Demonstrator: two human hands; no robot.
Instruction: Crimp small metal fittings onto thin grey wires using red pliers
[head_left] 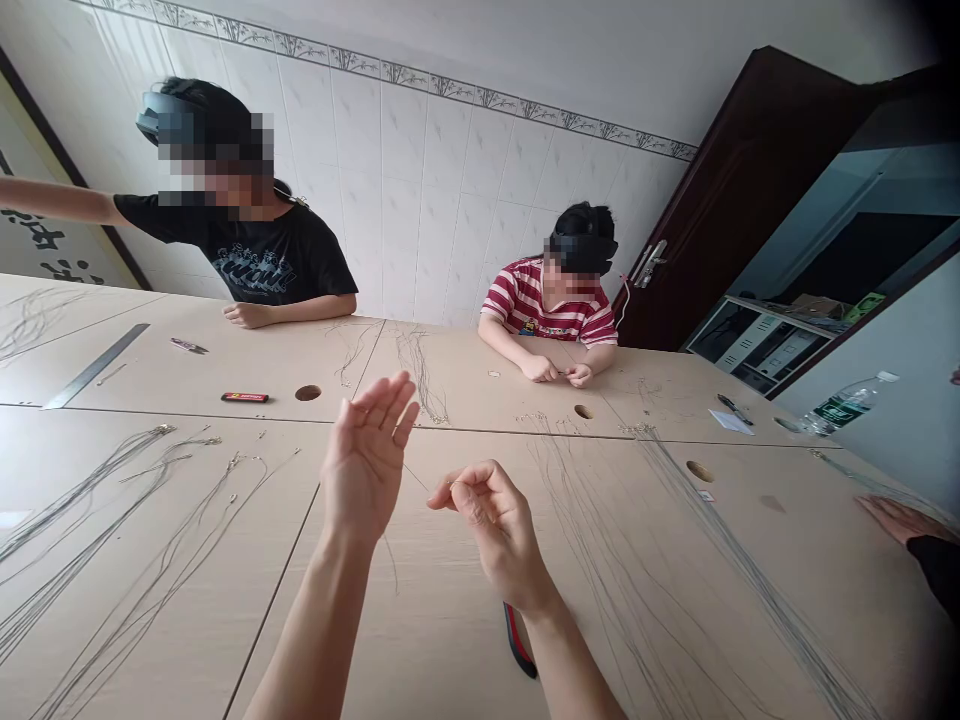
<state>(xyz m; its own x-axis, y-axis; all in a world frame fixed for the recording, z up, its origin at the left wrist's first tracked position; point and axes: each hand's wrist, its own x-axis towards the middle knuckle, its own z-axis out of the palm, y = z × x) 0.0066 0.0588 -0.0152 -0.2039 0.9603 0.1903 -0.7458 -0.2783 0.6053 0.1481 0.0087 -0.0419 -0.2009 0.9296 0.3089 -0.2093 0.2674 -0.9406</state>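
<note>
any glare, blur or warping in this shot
Head view: the table looks brighter toward the left edge; head view: the right-hand corners fade to black, and the door leans sharply; head view: the left hand and right hand look fairly sharp, but the thin wire between them is too faint to trace fully

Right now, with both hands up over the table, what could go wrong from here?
Perhaps three things. The long strands beyond the right hand lie loose and close together, so they might snag or tangle if brushed. The red and black handle is partly hidden by that hand's wrist, so it could get knocked unnoticed. The grip there is a narrow pinch; whether it holds anything is too fine to tell, but something thin could slip out.
</note>
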